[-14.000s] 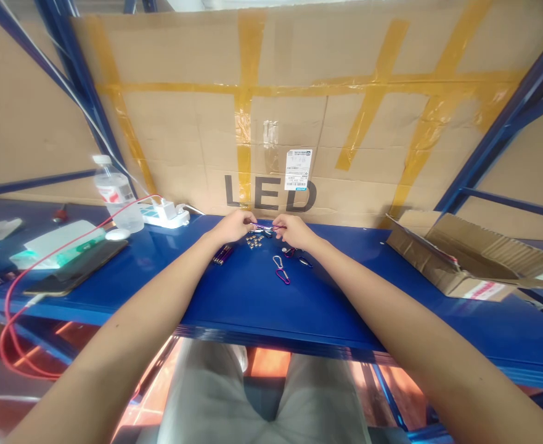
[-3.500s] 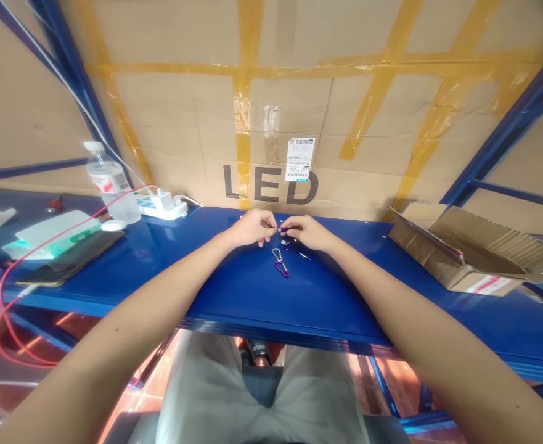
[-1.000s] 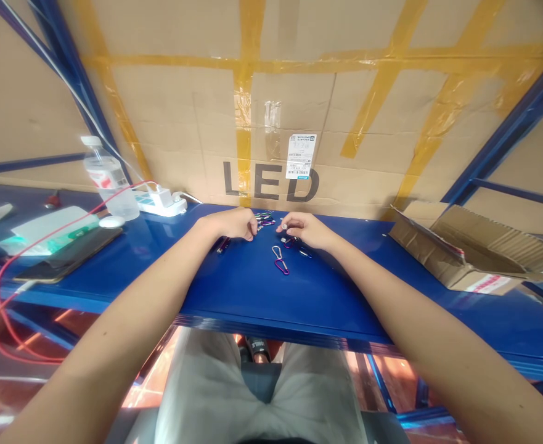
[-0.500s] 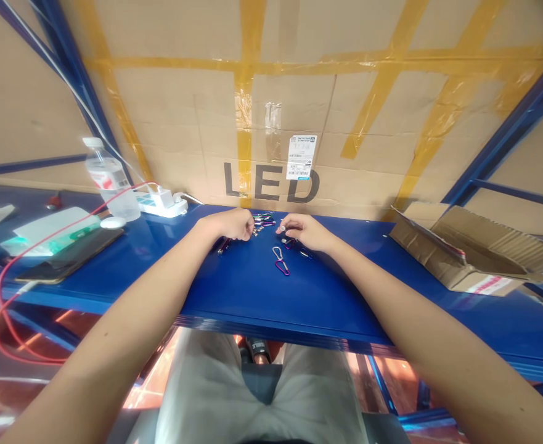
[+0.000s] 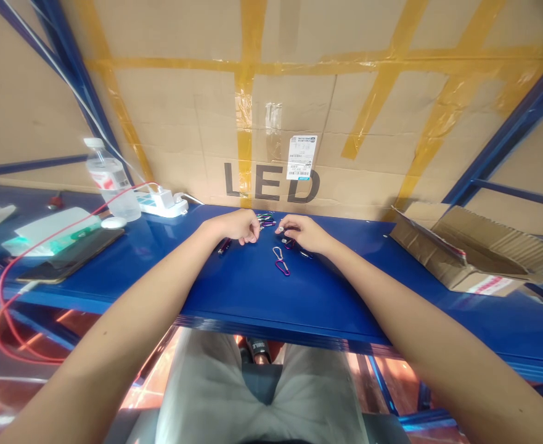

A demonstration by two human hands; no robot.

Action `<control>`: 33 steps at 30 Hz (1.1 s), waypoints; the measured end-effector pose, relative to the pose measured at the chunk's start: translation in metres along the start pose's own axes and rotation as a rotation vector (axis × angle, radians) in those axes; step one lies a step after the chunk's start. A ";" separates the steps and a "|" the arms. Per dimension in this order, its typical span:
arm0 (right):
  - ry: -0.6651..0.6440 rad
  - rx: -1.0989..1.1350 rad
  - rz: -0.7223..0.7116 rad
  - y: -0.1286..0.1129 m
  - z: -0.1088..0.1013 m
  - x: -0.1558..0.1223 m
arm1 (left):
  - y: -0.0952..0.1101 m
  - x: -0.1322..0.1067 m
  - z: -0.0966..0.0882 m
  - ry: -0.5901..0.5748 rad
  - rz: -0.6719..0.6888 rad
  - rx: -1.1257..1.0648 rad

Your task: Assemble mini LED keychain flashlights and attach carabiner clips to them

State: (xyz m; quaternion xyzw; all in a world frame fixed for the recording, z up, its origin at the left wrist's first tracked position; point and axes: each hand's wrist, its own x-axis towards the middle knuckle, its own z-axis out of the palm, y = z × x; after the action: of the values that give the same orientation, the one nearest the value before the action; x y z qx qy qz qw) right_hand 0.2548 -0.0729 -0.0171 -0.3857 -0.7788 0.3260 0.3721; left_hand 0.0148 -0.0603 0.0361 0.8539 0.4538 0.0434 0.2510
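My left hand [image 5: 246, 227] is closed, fingers curled downward, beside a pile of coloured metal carabiners [image 5: 266, 220] on the blue tabletop; whatever its fingers hold is hidden. Dark, slim pieces [image 5: 224, 246] lie by its wrist side. My right hand [image 5: 307, 234] hovers low over the table, fingers loosely bent, thumb apart from the forefinger. Under it are darker carabiners [image 5: 305, 253], partly covered. Between the hands and nearer me, a silver-pink carabiner [image 5: 277, 252] lies end to end with a purple carabiner [image 5: 282, 267].
An open cardboard box [image 5: 456, 253] stands at the right. To the left are a water bottle [image 5: 109, 182], a white power strip [image 5: 163, 203], a tissue pack [image 5: 52, 231], a dark tablet-like slab [image 5: 68, 262] and a red cable [image 5: 7, 277]. A large carton [image 5: 197, 123] walls the back.
My left hand has shifted slightly right and its fingers have turned, covering small pieces that showed beside it. My right hand and the two front carabiners have barely moved.
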 end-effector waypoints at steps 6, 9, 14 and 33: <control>-0.009 0.008 0.002 0.001 -0.001 0.000 | -0.002 0.003 0.001 0.009 0.001 -0.026; -0.008 -0.016 0.008 0.001 -0.001 0.000 | -0.004 0.002 -0.001 -0.006 -0.016 -0.043; 0.002 -0.071 0.012 -0.002 0.000 -0.002 | 0.008 -0.004 -0.002 -0.050 -0.011 0.086; 0.035 -0.067 0.014 -0.003 0.003 -0.001 | 0.027 0.009 0.029 0.456 0.447 0.029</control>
State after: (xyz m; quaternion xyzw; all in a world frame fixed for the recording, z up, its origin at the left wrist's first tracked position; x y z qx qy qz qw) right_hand 0.2518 -0.0756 -0.0170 -0.4091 -0.7800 0.2955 0.3701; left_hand 0.0491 -0.0771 0.0228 0.9043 0.3001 0.2812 0.1147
